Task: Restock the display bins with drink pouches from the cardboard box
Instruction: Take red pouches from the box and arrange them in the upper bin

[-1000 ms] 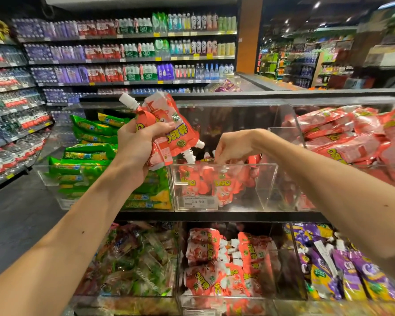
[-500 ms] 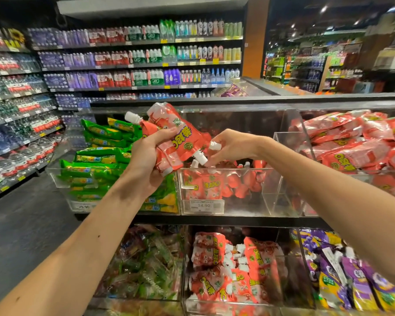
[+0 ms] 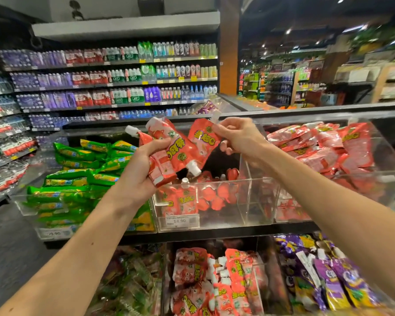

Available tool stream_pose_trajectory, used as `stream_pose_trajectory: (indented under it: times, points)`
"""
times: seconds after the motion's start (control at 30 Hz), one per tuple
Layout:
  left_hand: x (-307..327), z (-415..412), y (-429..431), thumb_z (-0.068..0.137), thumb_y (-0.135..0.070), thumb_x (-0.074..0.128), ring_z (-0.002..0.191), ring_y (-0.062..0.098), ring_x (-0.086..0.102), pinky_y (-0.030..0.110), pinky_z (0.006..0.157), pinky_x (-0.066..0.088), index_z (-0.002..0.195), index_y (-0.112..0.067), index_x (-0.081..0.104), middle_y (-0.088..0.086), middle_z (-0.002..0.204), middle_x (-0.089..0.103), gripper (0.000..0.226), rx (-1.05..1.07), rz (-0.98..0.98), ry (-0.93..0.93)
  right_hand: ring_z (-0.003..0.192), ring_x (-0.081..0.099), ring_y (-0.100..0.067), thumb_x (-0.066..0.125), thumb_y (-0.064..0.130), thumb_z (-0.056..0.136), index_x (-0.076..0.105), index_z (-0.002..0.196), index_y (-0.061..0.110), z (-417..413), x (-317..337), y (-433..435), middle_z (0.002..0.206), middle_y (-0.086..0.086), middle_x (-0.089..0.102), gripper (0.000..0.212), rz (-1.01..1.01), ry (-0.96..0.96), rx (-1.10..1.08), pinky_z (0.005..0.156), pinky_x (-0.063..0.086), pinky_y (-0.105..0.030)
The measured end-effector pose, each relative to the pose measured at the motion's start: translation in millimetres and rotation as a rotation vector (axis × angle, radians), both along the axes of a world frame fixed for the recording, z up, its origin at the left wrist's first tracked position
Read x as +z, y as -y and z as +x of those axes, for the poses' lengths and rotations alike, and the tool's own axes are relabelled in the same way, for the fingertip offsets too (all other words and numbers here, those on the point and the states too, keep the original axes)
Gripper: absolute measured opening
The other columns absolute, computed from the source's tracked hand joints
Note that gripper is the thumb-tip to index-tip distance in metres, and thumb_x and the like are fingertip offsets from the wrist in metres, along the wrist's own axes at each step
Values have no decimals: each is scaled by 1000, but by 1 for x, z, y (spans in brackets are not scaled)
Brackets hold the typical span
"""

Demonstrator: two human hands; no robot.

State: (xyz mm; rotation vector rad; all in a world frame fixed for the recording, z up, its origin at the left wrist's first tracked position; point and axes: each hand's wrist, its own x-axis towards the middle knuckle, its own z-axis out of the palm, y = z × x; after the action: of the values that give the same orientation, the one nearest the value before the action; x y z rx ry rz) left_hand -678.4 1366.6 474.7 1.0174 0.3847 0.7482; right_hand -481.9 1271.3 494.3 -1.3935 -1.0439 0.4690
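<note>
My left hand (image 3: 138,169) grips a bunch of red drink pouches (image 3: 169,153) with white caps, held above the clear acrylic display bin (image 3: 244,215). My right hand (image 3: 236,135) pinches one red pouch (image 3: 202,140) near its white spout and holds it just right of the bunch. The bin below holds several red pouches (image 3: 185,201) on its left side and carries a price tag reading 14.90. The cardboard box is out of view.
Green packets (image 3: 78,179) fill the bin to the left, red packets (image 3: 324,147) the bin to the right. Lower bins hold red pouches (image 3: 212,281), purple pouches (image 3: 324,272) and clear-wrapped sweets (image 3: 132,283). Bottle shelves (image 3: 114,80) line the aisle behind.
My right hand rose out of the bin, reached the bunch in my left hand and lifted one pouch away from it to the right. The view tilted upward.
</note>
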Motion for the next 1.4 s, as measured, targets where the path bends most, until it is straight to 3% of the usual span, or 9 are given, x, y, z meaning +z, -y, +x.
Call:
stream_pose_trajectory:
  times: [0.23, 0.37, 0.57, 0.73, 0.87, 1.07, 1.17, 1.27, 1.4]
  points:
    - [4, 13, -9, 82, -10, 75, 81, 22, 76, 37, 73, 62, 108, -4, 69, 10, 92, 77, 28, 190, 126, -156, 56, 69, -11, 73, 29, 90, 67, 70, 20, 7, -10, 4, 67, 1, 71, 23, -368, 658, -201, 53, 54, -23]
    - [5, 25, -4, 76, -2, 80, 68, 21, 75, 41, 71, 62, 89, -8, 68, 6, 75, 77, 20, 297, 262, -226, 66, 63, -14, 75, 30, 87, 72, 69, 16, 7, -32, -15, 79, -9, 74, 23, -549, 760, -122, 68, 57, -32]
    - [8, 26, -8, 75, -3, 82, 68, 21, 75, 37, 66, 61, 92, -12, 61, 7, 79, 77, 29, 318, 275, -236, 55, 50, -13, 71, 20, 88, 75, 92, 0, 2, -32, -33, 72, -8, 60, 22, -740, 756, -35, 38, 39, -16]
    - [5, 22, -12, 75, -4, 82, 69, 21, 75, 35, 60, 60, 100, -8, 63, 9, 83, 76, 31, 316, 265, -243, 92, 65, -29, 53, 21, 93, 74, 108, 4, -3, -34, -32, 106, -13, 72, 31, -883, 960, -16, 65, 42, -24]
    - [2, 23, -12, 76, -4, 82, 70, 21, 75, 35, 61, 60, 104, -9, 59, 11, 93, 74, 37, 315, 248, -243, 83, 61, -26, 50, 13, 91, 73, 106, 2, 1, -34, -37, 102, -14, 72, 29, -938, 1025, 54, 61, 44, -28]
    - [1, 28, -9, 74, -7, 84, 76, 25, 76, 41, 71, 62, 108, -10, 57, 14, 98, 74, 44, 302, 246, -263, 69, 56, -17, 61, 14, 81, 77, 92, 4, 7, -38, -40, 89, -14, 73, 22, -906, 974, 88, 69, 57, -38]
    - [2, 32, -8, 73, -9, 85, 78, 27, 76, 44, 73, 62, 118, -6, 60, 15, 98, 75, 52, 271, 248, -286, 71, 53, -15, 60, 9, 82, 75, 102, 5, 7, -31, -33, 82, -6, 67, 25, -849, 872, 113, 61, 47, -30]
    - [3, 35, -5, 76, -6, 82, 76, 28, 76, 40, 64, 62, 111, -4, 65, 15, 92, 76, 38, 258, 239, -257, 83, 65, -19, 70, 3, 79, 64, 125, 11, 6, -10, -18, 105, -7, 72, 47, -740, 693, 212, 72, 52, -28]
    - [7, 41, 0, 83, -8, 76, 81, 29, 76, 39, 64, 62, 114, 2, 67, 17, 94, 76, 34, 172, 160, -177, 99, 69, -12, 77, 34, 86, 63, 125, 8, 5, 7, 1, 112, -3, 73, 49, -499, 343, 351, 86, 58, -30]
